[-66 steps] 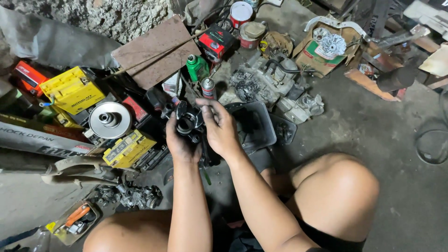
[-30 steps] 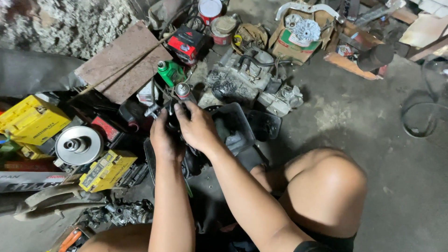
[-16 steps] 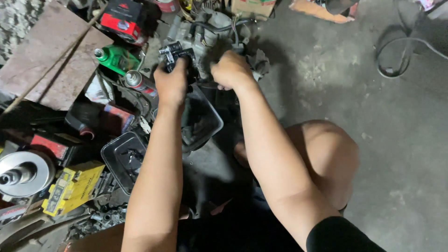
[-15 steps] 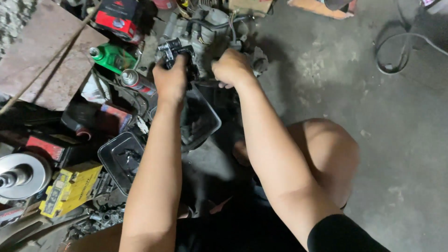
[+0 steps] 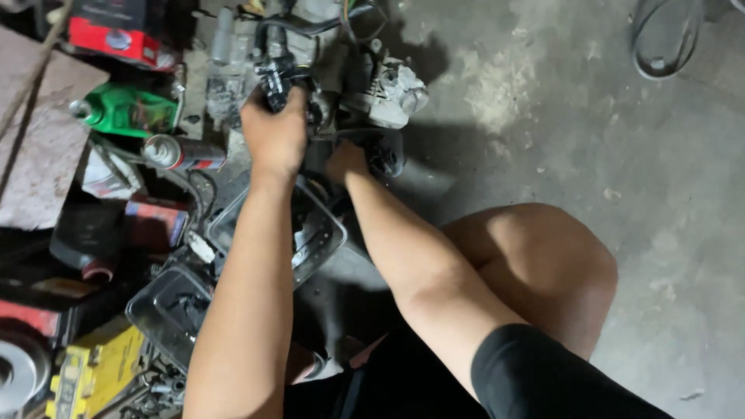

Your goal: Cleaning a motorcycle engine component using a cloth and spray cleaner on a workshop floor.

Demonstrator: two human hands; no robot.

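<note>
Biggest risk I see is that black part slipping out of your left hand, since your fingers are only curled around its lower end and everything there looks greasy. If it goes, it drops into the clutter near you, maybe into the clear tray right under your forearm. Your right hand is down low against the dark side of the engine, fingers tucked out of sight, so I can't tell if it's gripping or just pressing. A slip there could scrape your knuckles on the metal edges. Also watch your left elbow, because the spray can and green bottle sit just to the left and look easy to knock over. As for position, the part is at the far tip of your left hand, touching the engine's left side, with your right hand just right of it and nearer you.
</note>
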